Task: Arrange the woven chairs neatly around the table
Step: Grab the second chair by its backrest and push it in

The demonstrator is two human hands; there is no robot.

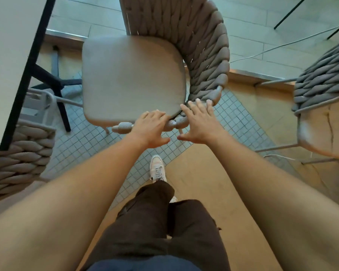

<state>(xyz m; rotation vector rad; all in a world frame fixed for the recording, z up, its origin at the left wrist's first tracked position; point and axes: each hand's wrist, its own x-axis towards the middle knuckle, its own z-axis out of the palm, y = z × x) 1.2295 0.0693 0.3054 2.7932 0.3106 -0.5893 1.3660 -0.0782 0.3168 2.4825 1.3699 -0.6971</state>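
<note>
A woven chair (pixel 205 45) with thick beige braided rope and a pale seat cushion (pixel 131 77) stands straight ahead of me, beside the white table (pixel 10 55) with its black edge at the left. My left hand (pixel 151 128) rests on the chair's near woven arm, fingers curled over the rope. My right hand (pixel 200 122) lies flat on the same arm just to the right, fingers spread and stretched out. A second woven chair (pixel 18 161) sits at the lower left against the table. A third woven chair (pixel 325 90) stands at the right.
The table's black legs (pixel 53 83) spread over the floor under its edge. The floor is small grey tiles (pixel 98 141) and tan panels. My own leg and white shoe (pixel 158 169) stand below the hands. A thin cable (pixel 282 44) runs across the far floor.
</note>
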